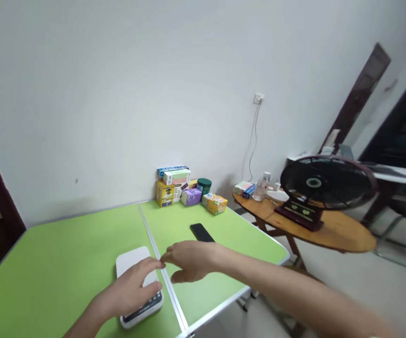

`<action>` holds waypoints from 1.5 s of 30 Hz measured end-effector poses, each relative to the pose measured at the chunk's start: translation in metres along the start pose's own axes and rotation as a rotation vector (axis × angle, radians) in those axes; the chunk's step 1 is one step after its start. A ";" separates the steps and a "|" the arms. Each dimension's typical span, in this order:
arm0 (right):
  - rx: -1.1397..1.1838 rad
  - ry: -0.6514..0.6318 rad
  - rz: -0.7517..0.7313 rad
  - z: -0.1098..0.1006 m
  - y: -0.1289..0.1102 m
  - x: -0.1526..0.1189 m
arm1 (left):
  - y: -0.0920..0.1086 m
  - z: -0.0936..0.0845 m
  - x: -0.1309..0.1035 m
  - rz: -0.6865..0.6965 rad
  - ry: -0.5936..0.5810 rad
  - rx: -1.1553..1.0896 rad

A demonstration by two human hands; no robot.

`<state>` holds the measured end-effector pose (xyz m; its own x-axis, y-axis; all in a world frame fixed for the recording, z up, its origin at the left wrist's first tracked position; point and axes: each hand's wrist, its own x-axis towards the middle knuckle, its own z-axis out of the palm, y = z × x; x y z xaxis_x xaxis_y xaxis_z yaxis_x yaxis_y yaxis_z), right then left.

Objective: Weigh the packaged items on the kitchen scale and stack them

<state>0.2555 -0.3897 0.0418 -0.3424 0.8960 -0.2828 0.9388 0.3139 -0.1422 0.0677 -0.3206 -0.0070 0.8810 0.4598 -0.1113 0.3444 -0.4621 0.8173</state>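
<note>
A white kitchen scale point(132, 258) with a dark button panel along its near edge lies on the green folding table point(83, 244). Over it is my left hand point(132, 287), fingers stretched and thumb apart, holding nothing. Whether it touches the scale I cannot tell. My right hand point(191, 259) hovers to the right, above the table's metal seam, with its fingers extended and thumb apart. The fingertips of both hands come close together near the scale's right edge. Just beyond my right wrist lies a black phone point(201, 232), partly hidden by that hand.
Against the wall stand stacked boxes point(166, 192), a purple tissue pack point(191, 197), a green-lidded jar point(204, 185) and a yellow-orange pack point(215, 204). To the right, a wooden table point(351, 237) bears a fan point(326, 183) and a clear bottle point(260, 188).
</note>
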 end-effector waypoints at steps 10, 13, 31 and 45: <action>0.275 -0.225 -0.136 0.047 0.020 0.092 | -0.074 0.012 -0.007 -0.316 0.191 -0.192; 0.538 -0.071 -0.034 0.075 0.036 0.090 | -0.094 0.016 -0.001 -0.429 0.346 -0.264; 1.720 0.689 0.426 0.212 0.036 0.085 | -0.133 0.090 0.037 -0.536 0.595 -0.613; 2.096 0.574 0.260 0.225 0.062 0.048 | -0.094 0.085 0.053 -0.828 0.760 -0.476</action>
<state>0.2883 -0.3981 -0.1939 0.1674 0.9442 -0.2836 -0.5764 -0.1397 -0.8052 0.1099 -0.3172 -0.1379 -0.0168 0.8837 -0.4678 0.4179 0.4313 0.7996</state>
